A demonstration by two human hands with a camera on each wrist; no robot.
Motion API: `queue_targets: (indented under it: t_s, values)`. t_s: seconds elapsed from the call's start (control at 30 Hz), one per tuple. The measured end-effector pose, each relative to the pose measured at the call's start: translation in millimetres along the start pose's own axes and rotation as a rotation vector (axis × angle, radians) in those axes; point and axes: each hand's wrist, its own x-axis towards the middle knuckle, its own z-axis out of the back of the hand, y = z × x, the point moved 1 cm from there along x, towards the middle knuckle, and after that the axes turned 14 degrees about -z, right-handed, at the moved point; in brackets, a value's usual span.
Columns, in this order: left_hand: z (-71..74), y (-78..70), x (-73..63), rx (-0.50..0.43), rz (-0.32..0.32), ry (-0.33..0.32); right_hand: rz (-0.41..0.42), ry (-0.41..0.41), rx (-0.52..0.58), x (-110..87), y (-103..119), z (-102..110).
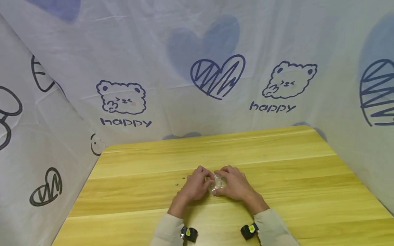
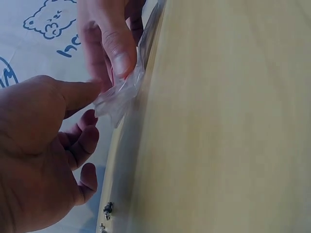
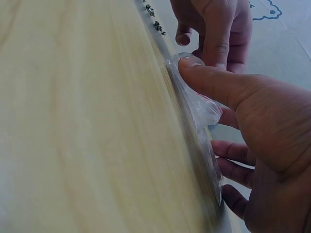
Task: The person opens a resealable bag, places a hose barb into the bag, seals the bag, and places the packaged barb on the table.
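A crumpled clear plastic bag point(image 1: 218, 181) lies between my two hands, low over the wooden table. My right hand point(image 1: 236, 184) holds it, with the thumb point(image 3: 209, 77) laid over the plastic and fingers behind it. On the other side, my left hand point(image 1: 196, 185) pinches the bag's edge; its thumb point(image 2: 80, 93) meets the plastic while the other fingers stay curled. A bit of red shows through the bag point(image 3: 201, 104) by the right thumb. Several small dark metallic pieces point(image 3: 158, 26) lie on the table to the left of my left hand; their kind is too small to tell.
The table point(image 1: 138, 201) has a light wood grain and rounded far corners. A white cloth point(image 1: 172, 112) printed with hearts, bears and lettering hangs behind it and at both sides. Each wrist wears a black camera mount point(image 1: 248, 231).
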Motion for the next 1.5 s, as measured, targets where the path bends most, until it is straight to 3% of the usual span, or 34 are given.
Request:
queue_targets:
  t_s: [0.23, 0.47, 0.93, 1.27, 1.5]
  values:
    - [1.1, 0.4, -1.9, -0.007, 0.010, -0.014, 0.003, 0.005, -0.005, -0.6, 0.8, 0.1]
    - [16.7, 12.6, -10.8, -0.061, 0.036, -0.064, -0.008, 0.005, 0.001, -0.6, 1.3, 1.1]
    - [50.8, 36.9, -39.8, -0.141, 0.194, -0.122, -0.024, 0.019, 0.007, 0.0, 1.3, 0.7]
    - [58.9, 51.5, -50.3, -0.084, 0.259, -0.156, -0.026, 0.032, 0.022, -1.6, 1.1, 1.7]
    - [63.8, 59.5, -61.3, -0.017, 0.314, -0.093, -0.023, 0.032, 0.013, -1.0, 0.8, 1.2]
